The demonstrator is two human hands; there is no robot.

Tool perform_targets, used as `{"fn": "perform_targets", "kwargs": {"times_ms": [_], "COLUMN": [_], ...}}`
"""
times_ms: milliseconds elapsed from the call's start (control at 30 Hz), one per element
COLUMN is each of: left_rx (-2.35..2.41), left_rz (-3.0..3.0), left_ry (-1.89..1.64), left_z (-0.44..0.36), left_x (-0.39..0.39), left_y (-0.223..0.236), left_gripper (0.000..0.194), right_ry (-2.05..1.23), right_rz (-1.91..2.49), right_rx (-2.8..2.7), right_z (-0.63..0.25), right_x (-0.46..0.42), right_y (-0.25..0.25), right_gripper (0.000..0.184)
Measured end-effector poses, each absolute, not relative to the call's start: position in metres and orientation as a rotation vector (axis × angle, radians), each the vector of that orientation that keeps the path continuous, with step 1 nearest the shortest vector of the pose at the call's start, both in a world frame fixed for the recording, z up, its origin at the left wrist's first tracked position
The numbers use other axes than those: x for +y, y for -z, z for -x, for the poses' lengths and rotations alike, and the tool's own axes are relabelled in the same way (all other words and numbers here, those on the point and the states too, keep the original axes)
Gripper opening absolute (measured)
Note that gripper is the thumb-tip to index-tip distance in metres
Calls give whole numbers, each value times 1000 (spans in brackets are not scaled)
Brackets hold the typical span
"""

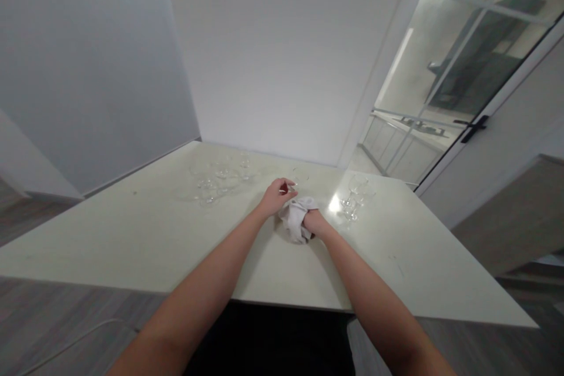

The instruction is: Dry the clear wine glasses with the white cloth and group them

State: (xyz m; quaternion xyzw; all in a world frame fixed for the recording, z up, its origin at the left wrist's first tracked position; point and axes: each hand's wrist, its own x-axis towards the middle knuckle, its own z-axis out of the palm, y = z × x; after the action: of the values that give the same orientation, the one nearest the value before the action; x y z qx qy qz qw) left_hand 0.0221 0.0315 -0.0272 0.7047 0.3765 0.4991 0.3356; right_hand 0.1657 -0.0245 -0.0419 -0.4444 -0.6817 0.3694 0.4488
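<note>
My left hand (277,195) is closed around a clear stemmed glass (298,179) over the middle of a white table (132,235). Pressed against it is a crumpled white cloth (296,218), which my right hand (314,222) grips from the right. The cloth covers part of the glass, and the glass is faint against the pale tabletop. Both forearms reach in from the near edge.
Several clear glasses (215,182) stand in a group at the far left of the table. Two more glasses (355,194) stand to the right of my hands. White walls close the far side, and a glazed door (476,82) stands at the right.
</note>
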Motion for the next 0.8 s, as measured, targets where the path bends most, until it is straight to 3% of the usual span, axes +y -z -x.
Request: {"fn": "perform_targets", "kwargs": {"times_ms": [333,600,800], "left_rx": [1024,877,972], "left_rz": [-1998,-1848,-1915], "left_ry": [-1204,-1449,-1257], "left_z": [-25,-39,-56], "left_x": [22,7,8], "left_y": [17,-26,-7], "left_gripper": [35,41,37], "right_ry": [-1106,-1032,-935], "right_rz": [1133,1082,1102], "right_rx": [-2056,-2099,-2142], "right_z": [-162,-159,-159], "right_x": [-50,-42,-38], "right_y": [30,36,36], "right_gripper": [28,28,34]}}
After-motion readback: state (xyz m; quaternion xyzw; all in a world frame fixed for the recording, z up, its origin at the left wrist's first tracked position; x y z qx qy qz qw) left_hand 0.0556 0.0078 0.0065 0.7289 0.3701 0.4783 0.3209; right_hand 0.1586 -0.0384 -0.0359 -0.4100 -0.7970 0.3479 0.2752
